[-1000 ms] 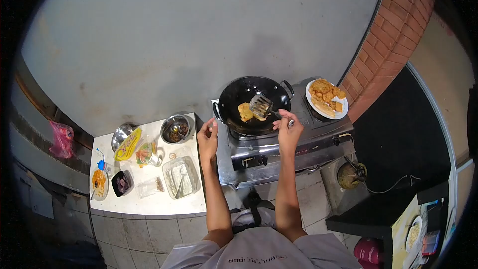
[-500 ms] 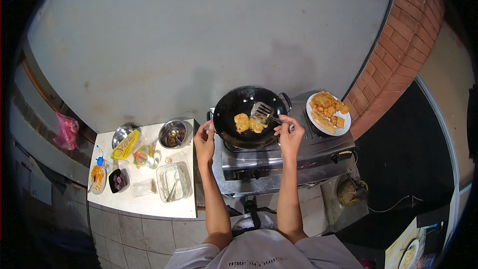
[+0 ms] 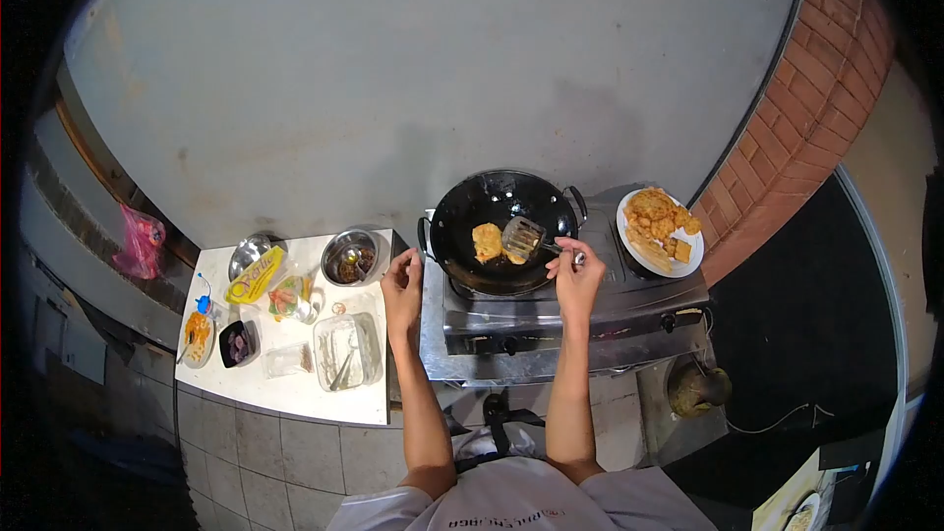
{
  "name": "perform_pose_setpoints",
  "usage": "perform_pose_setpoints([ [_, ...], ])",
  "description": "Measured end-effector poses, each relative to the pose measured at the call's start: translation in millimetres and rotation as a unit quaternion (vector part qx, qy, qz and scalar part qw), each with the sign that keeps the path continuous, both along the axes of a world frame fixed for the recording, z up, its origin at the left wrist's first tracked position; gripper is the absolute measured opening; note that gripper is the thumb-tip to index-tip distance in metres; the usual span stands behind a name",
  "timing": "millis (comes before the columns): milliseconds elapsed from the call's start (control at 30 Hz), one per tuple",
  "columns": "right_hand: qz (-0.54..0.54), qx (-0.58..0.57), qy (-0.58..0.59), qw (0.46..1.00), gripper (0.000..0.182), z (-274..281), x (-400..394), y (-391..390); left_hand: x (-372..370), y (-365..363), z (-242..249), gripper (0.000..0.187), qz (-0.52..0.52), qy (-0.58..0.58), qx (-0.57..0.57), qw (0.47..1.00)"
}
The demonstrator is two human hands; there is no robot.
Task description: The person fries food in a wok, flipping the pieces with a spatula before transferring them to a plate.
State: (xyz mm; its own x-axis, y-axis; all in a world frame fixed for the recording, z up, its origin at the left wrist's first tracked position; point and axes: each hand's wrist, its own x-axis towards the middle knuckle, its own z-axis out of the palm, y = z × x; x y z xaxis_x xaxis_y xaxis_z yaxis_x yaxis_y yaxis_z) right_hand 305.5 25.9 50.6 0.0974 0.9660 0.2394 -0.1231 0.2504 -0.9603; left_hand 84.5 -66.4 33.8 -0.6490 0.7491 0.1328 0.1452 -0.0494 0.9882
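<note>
My right hand (image 3: 578, 273) is wrapped round the handle of a slotted metal spatula (image 3: 523, 236), whose head lies in a black wok (image 3: 503, 199). Two golden fried pieces are in the wok: one (image 3: 487, 242) lies left of the spatula, the other is partly covered by its head. The wok stands on a metal gas stove (image 3: 590, 320). Just left of the wok's left handle is my left hand (image 3: 402, 285), its fingers bent towards the thumb; whether they hold anything is too small to tell. A white plate of fried food (image 3: 651, 221) sits right of the wok.
On the white table (image 3: 285, 379) at left are metal bowls (image 3: 350, 258), a yellow packet (image 3: 256, 275), a plastic bag of vegetables (image 3: 290, 299), a black dish (image 3: 237, 343) and a glass container with a spoon (image 3: 347, 352). A pot (image 3: 699, 388) stands low at right.
The spatula head has turned and moved over the right fried piece, now partly hiding it. My left hand has come slightly away from the wok's handle. The whole view has shifted a little.
</note>
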Motion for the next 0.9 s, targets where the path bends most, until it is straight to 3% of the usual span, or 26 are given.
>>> perform_pose_setpoints([
  [467, -0.023, 0.029, -0.01, 0.999, 0.011, -5.6, -11.7, -19.7, -20.5, 0.8, -10.3, 0.033, -0.035, -0.001, 0.016, 0.999],
  [900, -0.072, 0.042, -0.155, 0.984, 0.009, 10.1, 6.7, 23.4, -31.9, 7.3, -18.7, 0.037, -0.028, 0.018, -0.047, 0.998],
])
